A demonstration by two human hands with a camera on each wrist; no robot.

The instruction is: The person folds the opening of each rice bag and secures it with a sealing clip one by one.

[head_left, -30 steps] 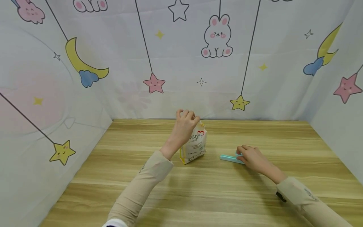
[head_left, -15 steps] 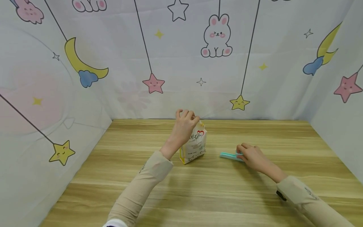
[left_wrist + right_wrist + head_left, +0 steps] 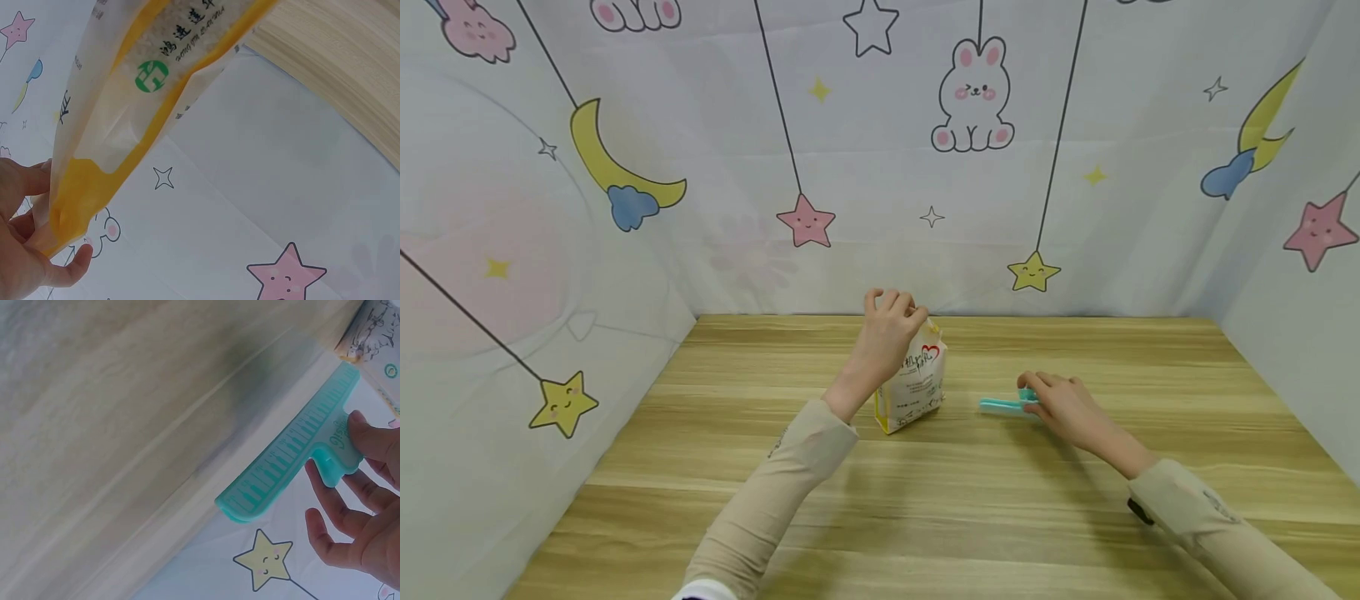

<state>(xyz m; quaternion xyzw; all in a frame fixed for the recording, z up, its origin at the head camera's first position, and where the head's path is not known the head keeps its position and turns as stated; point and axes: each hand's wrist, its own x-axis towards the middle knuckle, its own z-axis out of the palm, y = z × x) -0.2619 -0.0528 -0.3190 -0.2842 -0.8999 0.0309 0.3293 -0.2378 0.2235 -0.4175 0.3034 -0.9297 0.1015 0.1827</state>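
Note:
A white and yellow bag point(image 3: 919, 387) stands upright on the table, left of the right hand. My left hand point(image 3: 883, 340) pinches its top. In the left wrist view, a clear window on the bag point(image 3: 140, 103) shows pale, rice-like grains. To the right, my right hand point(image 3: 1071, 414) holds a teal bag clip point(image 3: 998, 406) by its handles. In the right wrist view, thumb and fingers grip the clip point(image 3: 284, 453) at the handle end, and its long ridged bar faces the camera. The clip and the bag are apart.
The wooden table point(image 3: 820, 533) has a striped grain. A white curtain point(image 3: 880, 167) printed with stars, moons and rabbits hangs behind the table and along both sides.
The right hand has lifted the clip slightly, moved it a little to the left and turned it. The left hand and the bag have stayed where they were.

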